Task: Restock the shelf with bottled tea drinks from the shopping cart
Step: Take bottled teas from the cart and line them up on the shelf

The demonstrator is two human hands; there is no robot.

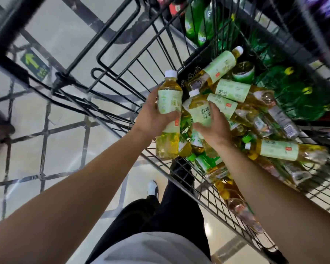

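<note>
Nearest, a white shirt hem (pixel 152 248) and dark trousers (pixel 171 212) fill the bottom edge. The left hand (pixel 152 117) grips an upright tea bottle (pixel 169 119), white cap, pale green label with "绿" readable. Just right, the right hand (pixel 211 128) curls round a second bottle (pixel 198 109) labelled "春" and "绿", at the near left of the wire cart (pixel 122 60). More tea bottles (pixel 278 149) lie heaped behind, dark green bottles (pixel 200 20) farther back. A green arrow sign (pixel 34 64) lies on the floor, left.
</note>
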